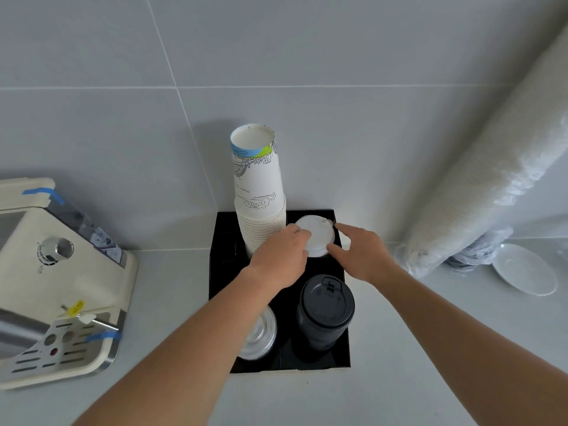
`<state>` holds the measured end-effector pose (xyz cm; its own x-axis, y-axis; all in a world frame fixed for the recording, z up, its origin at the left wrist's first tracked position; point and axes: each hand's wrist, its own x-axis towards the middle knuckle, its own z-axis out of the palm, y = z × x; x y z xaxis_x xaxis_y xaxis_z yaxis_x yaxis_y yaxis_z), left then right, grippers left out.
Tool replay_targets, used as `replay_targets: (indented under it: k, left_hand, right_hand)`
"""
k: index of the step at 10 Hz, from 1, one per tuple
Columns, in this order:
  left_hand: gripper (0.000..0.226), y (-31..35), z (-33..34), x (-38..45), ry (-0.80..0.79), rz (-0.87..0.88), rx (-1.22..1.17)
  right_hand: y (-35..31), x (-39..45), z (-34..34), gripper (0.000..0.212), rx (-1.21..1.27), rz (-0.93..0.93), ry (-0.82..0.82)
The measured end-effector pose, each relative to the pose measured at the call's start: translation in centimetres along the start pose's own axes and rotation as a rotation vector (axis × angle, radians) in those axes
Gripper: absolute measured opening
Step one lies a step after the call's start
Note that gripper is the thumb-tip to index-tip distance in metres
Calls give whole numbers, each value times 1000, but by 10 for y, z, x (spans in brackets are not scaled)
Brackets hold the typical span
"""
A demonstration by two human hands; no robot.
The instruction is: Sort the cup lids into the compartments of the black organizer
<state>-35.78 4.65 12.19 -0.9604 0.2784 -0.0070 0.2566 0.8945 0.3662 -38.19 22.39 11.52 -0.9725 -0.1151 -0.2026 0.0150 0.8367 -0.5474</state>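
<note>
The black organizer (344, 348) stands on the counter against the wall. Its back-right compartment holds white lids (319, 235), and both hands touch the top one. My left hand (284, 256) rests its fingers on the lid's left edge. My right hand (362, 250) pinches the lid's right rim between thumb and forefinger. A stack of black lids (325, 309) fills the front-right compartment. Clear lids (258, 336) sit in the front-left one, partly hidden by my left forearm. A tall stack of paper cups (258, 186) rises from the back-left compartment.
A cream coffee machine (61, 287) with a drip tray stands at the left. A long plastic-wrapped sleeve of lids (491, 167) leans against the wall at the right. A white saucer (525, 269) lies on the counter beyond it.
</note>
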Motion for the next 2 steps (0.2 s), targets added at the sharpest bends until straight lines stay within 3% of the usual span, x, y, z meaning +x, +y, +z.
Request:
replay_targets:
  k: [2]
  left_hand:
    - [28,-10,-28,-43,22,-49,-125]
  right_hand:
    - [-10,-19,-20,54,-180,28,-17]
